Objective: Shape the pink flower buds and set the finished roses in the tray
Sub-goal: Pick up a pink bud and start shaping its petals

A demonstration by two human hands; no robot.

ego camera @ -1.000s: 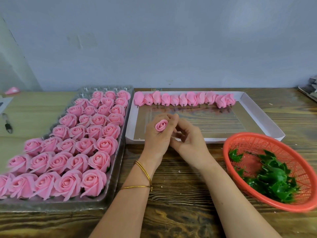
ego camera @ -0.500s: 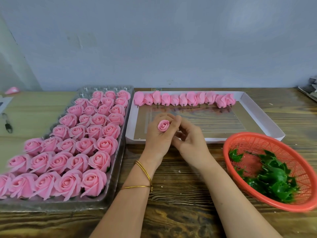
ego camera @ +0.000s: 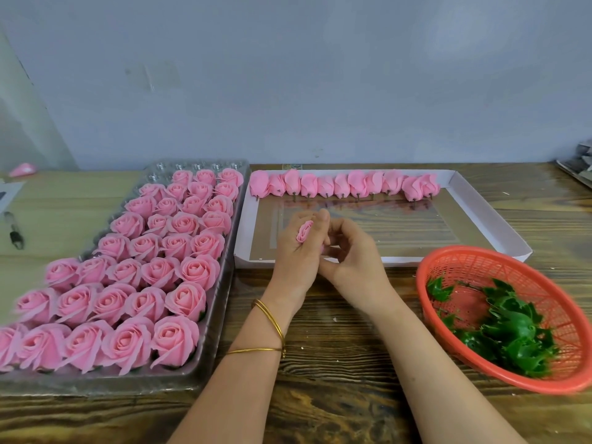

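Observation:
My left hand (ego camera: 296, 261) grips a small pink flower bud (ego camera: 304, 231) in its curled fingers, over the near edge of the white box. My right hand (ego camera: 355, 261) lies against it, fingers curled and pinching the bud's lower part, where a bit of pink shows. A clear plastic tray (ego camera: 211, 315) on the left holds several rows of finished pink roses (ego camera: 174, 341). Along the far side of the white box (ego camera: 493, 219) lies a row of unshaped pink buds (ego camera: 341, 185).
A red plastic basket (ego camera: 448, 264) with green leaf calyxes (ego camera: 509, 334) sits at the right on the wooden table. A dark tool (ego camera: 14, 230) and a pink item (ego camera: 22, 169) lie at the far left. The grey wall stands close behind.
The bud has turned in my left hand: its open face pointed at me before and now shows edge-on. Both hands stayed in place with fingers drawn closer together.

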